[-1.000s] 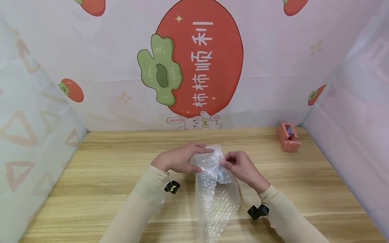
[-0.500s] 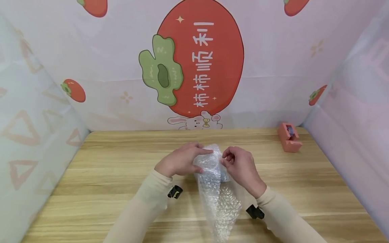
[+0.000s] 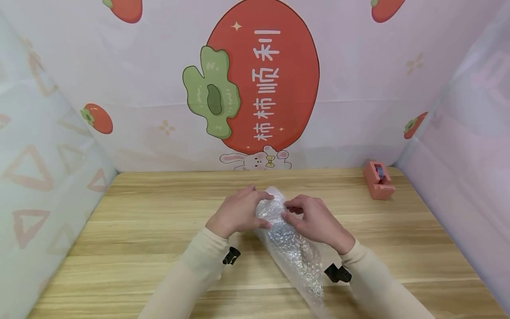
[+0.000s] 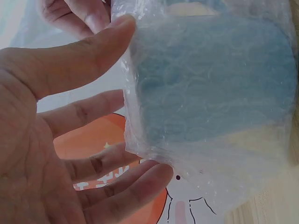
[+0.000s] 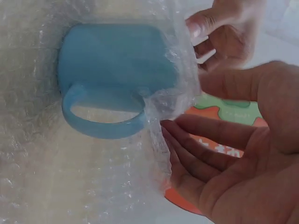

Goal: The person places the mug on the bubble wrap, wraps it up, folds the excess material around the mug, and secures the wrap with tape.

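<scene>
A light blue mug (image 5: 117, 56) with its handle lies wrapped in bubble wrap (image 3: 292, 254), mid-table in the head view. Through the wrap the left wrist view gives only its blurred blue body. My left hand (image 3: 239, 210) holds the far left end of the bundle, thumb on the near side and fingers round the edge. Across from it, my right hand (image 3: 318, 223) pinches the wrap's upper edge between thumb and curled fingers. A long loose tail of wrap trails toward the near right.
A pink tape dispenser (image 3: 378, 180) stands at the back right of the wooden table (image 3: 159, 212). Behind rises a printed cloth backdrop (image 3: 350, 88), and cloth walls flank both sides.
The wrap's flap has been folded over the mug, and its loose tail has swung to the right. My right hand has shifted slightly left along the edge; the left stays close by.
</scene>
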